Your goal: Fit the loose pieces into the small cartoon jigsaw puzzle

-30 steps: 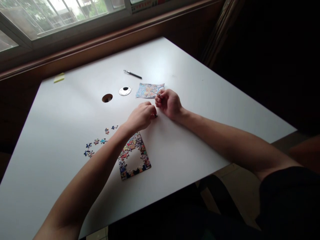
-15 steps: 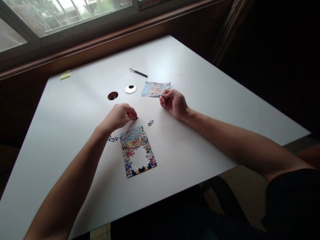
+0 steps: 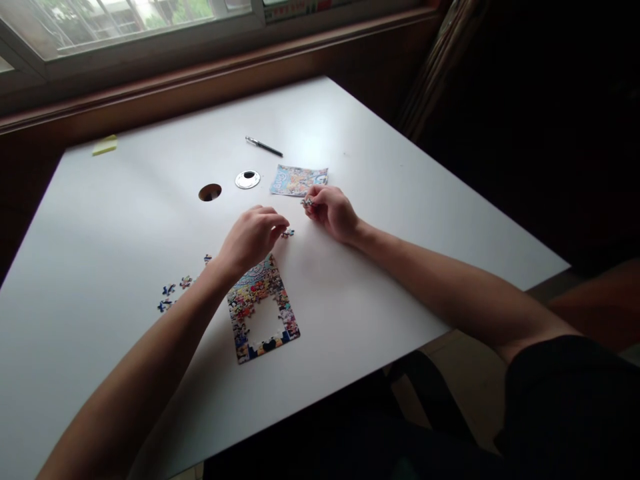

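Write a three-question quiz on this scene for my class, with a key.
1. True or false: the puzzle has an unfilled gap.
2. Which is nearest the right hand: A) pen, B) printed sheet, C) yellow paper?
3. Short answer: what kind of thing is at the fingertips of the left hand?

Key: 1. True. 2. B. 3. At least one puzzle piece.

Dim room, daylight from a window point(image 3: 133, 23).
Pale glare on the far table point(image 3: 327, 123); the right side sinks into deep shadow.
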Motion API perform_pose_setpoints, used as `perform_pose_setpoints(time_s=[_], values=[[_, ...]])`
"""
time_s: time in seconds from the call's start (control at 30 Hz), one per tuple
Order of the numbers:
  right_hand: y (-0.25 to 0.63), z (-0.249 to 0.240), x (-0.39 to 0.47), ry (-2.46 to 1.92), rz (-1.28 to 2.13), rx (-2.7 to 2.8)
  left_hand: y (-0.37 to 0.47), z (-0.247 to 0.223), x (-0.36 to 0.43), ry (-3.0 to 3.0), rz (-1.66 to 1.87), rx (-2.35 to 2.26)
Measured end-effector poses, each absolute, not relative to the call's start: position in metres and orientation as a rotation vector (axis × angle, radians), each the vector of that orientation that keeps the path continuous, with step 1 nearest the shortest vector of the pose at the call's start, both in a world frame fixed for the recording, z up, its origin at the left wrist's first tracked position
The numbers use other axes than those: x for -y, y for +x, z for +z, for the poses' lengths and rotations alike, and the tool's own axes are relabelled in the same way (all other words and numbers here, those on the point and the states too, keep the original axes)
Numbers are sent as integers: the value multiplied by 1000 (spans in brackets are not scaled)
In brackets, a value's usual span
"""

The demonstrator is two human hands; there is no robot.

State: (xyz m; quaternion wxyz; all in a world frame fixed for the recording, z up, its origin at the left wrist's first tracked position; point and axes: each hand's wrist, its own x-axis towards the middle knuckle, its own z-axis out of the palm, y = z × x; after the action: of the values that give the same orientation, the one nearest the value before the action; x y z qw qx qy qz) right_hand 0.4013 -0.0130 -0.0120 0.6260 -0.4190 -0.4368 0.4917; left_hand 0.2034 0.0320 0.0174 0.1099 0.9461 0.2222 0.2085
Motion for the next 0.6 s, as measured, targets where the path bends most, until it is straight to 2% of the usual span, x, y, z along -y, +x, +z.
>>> perform_pose_setpoints(time_s=[0.13,0.2,0.33,0.6], values=[[394,-8,26,-1030,1003,1424,159,19,-11,2597,1095,-892],[385,-2,36,-1042,1068,1577,133,15,9,2653,1215,-855],[363,9,58,-1069,1189,1809,102,2,39,2719,1204,-805],[341,12,75,-1059,982,2057,106,-6,42,2756,1171,-655]])
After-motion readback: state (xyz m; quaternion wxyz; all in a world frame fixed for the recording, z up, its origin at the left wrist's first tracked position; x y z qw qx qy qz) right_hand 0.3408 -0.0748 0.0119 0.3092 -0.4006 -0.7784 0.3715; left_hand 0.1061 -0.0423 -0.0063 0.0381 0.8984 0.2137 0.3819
